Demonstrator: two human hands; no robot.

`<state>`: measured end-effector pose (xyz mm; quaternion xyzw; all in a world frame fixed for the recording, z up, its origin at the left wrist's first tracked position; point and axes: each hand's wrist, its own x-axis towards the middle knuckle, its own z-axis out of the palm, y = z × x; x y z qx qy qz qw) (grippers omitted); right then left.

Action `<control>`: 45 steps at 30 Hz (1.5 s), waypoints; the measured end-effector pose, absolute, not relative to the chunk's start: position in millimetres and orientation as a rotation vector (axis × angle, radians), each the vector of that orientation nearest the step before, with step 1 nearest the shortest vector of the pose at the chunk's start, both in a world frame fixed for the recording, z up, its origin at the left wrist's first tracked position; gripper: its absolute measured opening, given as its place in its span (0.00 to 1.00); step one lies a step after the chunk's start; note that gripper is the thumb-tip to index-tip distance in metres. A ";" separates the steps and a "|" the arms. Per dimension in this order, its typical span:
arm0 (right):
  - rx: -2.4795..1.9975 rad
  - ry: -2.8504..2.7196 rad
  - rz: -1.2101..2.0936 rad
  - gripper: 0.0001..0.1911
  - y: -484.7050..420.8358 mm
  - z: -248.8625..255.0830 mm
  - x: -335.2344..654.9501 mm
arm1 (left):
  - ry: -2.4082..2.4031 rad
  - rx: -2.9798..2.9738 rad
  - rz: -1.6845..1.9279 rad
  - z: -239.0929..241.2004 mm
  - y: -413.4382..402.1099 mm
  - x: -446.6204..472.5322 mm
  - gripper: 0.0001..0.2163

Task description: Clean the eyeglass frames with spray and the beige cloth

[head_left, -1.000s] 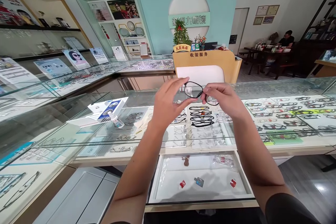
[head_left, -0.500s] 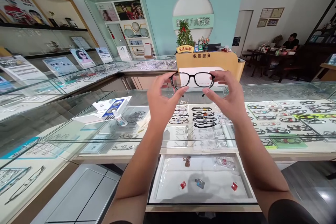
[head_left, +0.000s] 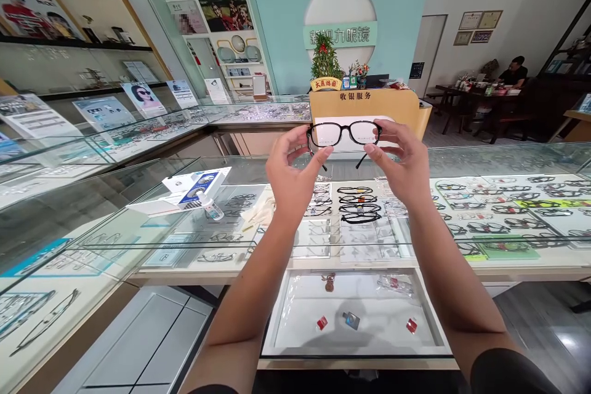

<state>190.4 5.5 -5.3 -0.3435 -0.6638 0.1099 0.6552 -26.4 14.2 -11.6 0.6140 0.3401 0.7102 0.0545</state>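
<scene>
A pair of black-framed eyeglasses (head_left: 345,128) is held up above the glass counter, its lenses clear with small print on one. My left hand (head_left: 295,166) pinches the left side of the frame between thumb and fingers. On the other side, my right hand (head_left: 402,163) grips the right end the same way. Both temples are unfolded, their tips showing below the lenses. Under the hands, in the display case, lies a column of folded black eyeglasses (head_left: 360,206).
Nearer me, a white drawer (head_left: 314,345) stands pulled out, with small red packets and a grey tag inside. On the counter's left are an open white-and-blue box (head_left: 187,191), a small white bottle (head_left: 211,206) and a pale cloth (head_left: 259,212). A person (head_left: 513,74) sits far right.
Both hands have shifted the eyeglasses slightly to the right and up, and the frame now tilts with its right side higher. The grip stays the same.
</scene>
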 end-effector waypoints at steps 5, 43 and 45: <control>-0.779 -1.413 0.344 0.28 13.6 -12.7 183.6 | 1.074 1.843 2.316 -18.2 16.3 -16.1 0.23; -0.859 -1.420 -0.009 0.22 -3.2 -14.8 162.5 | 1.019 1.814 2.008 -19.7 49.0 -45.3 0.23; -0.855 -1.414 0.026 0.23 -2.3 -15.3 163.2 | 1.047 1.817 2.033 -20.5 47.5 -44.3 0.23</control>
